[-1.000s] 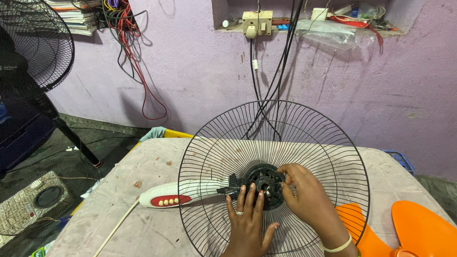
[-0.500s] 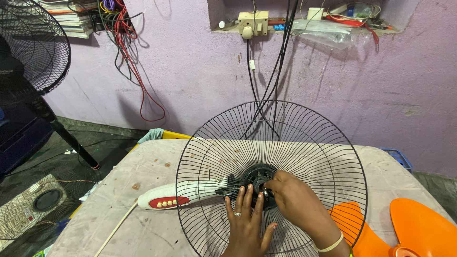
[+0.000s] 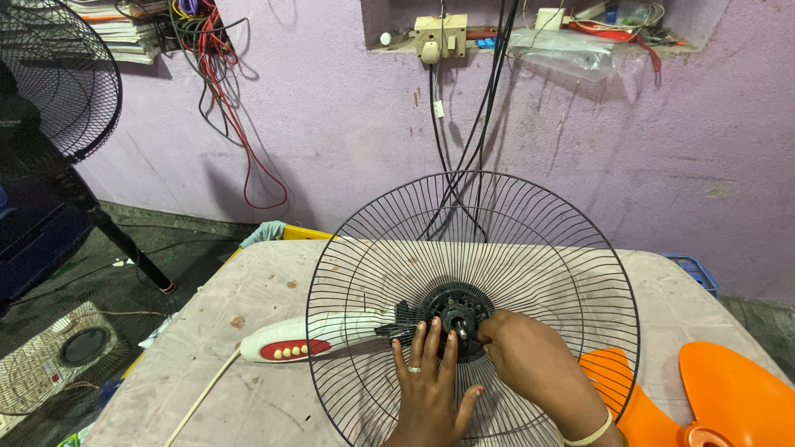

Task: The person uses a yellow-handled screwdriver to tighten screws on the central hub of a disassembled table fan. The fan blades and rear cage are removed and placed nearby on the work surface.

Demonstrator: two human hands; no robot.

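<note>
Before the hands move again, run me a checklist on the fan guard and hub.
1. Left hand steadying the wire guard: ok, it lies flat on the wires with fingers spread below the hub.
2. Right hand on the black hub: ok, fingertips meet at its centre.
3. What the right fingertips pinch: cannot tell, too small to see.
4. Guard resting on the table: ok, it lies tilted over the white fan body.
5. Orange fan blade out of the way: ok, it lies to the right, apart from both hands.
6. White cord clear of the hands: ok, it trails off left.
</note>
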